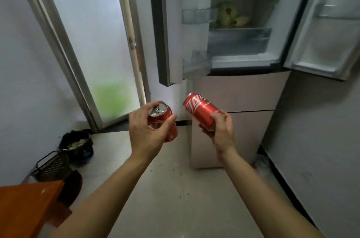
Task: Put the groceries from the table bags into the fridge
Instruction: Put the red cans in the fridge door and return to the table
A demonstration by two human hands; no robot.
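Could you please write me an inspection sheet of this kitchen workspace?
Surface: pale tiled floor, light specks.
Job's things: two red drink cans, left can and right can, both tilted; open fridge holding green vegetables.
Clutter: black bag, dark slatted basket, orange table corner.
Grippers: left hand and right hand each grip one can.
Cables: nothing seen.
Surroundings: frosted glass door, grey wall.

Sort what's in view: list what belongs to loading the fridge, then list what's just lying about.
Belongs to the job:
left hand holding a red soda can
right hand holding a second red can
open fridge
green vegetables already shelved

Just lying about:
black bag
dark basket
orange table corner
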